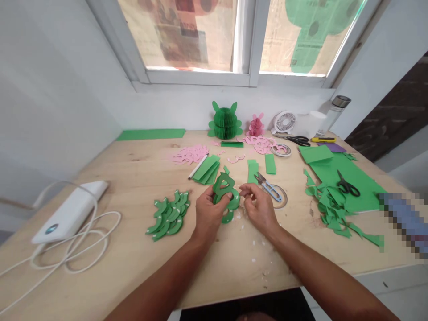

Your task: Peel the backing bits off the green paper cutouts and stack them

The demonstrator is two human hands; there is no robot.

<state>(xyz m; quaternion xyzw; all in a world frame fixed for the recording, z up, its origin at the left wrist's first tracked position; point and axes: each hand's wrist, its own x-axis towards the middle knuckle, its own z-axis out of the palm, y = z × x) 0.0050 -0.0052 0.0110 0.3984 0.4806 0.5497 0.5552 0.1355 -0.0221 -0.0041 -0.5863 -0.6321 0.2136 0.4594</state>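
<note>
Curved green paper cutouts point(224, 182) are pinched between the thumb and fingers of my left hand point(211, 206); small white patches show on them. Just right of their edge is my right hand point(258, 206), thumb and fingertips closed together; anything between them is too small to make out. A heap of curved green pieces point(170, 216) with white patches lies left of my hands. Beyond my right hand, blue-handled snips point(271, 189) rest across a tape roll point(285, 197). Folded green paper strips point(206, 169) and smaller green strips point(253, 170) lie behind my hands.
At left are a white power bank point(72, 209) and looped cable. Green scraps point(334, 209), black scissors point(347, 185) and a green sheet point(363, 187) lie right. Pink cutouts point(191, 154), a green paper figure point(225, 122), a pink one point(256, 125) and a fan point(284, 121) are behind.
</note>
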